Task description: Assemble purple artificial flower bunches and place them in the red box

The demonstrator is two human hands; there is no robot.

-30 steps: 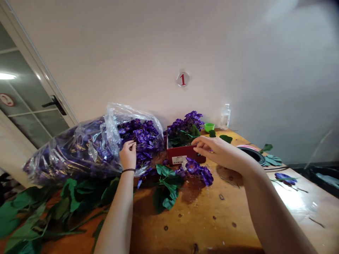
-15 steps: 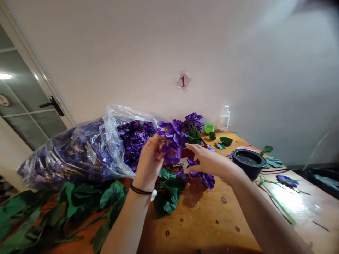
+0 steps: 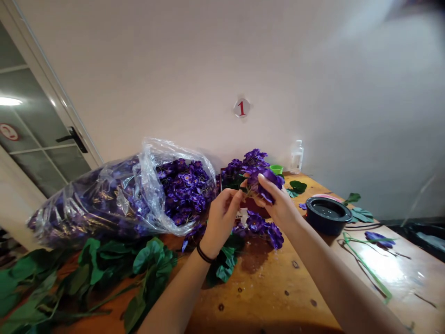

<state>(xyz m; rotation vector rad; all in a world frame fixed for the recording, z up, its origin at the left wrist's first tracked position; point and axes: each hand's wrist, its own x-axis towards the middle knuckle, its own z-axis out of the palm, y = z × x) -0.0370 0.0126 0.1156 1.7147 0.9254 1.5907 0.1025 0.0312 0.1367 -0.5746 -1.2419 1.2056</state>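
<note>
Currently my left hand (image 3: 219, 222) pinches the stems (image 3: 248, 192) of some purple flowers (image 3: 270, 177), my right hand (image 3: 282, 204) clasps their petals, thumb on top, in front of the box (image 3: 261, 211), right of the bag (image 3: 153, 195).

— Way in from the near edge of the tabletop (image 3: 264, 287)?
— Over bare wood, between left forearm (image 3: 184, 292) and right forearm (image 3: 330, 269), as far as the loose flowers (image 3: 257, 222).
— Toward the far edge?
— Blocked by the bag (image 3: 104, 199) on the left, the box (image 3: 256, 208) in the middle; near the right edge, by a bowl (image 3: 327, 224).
</note>
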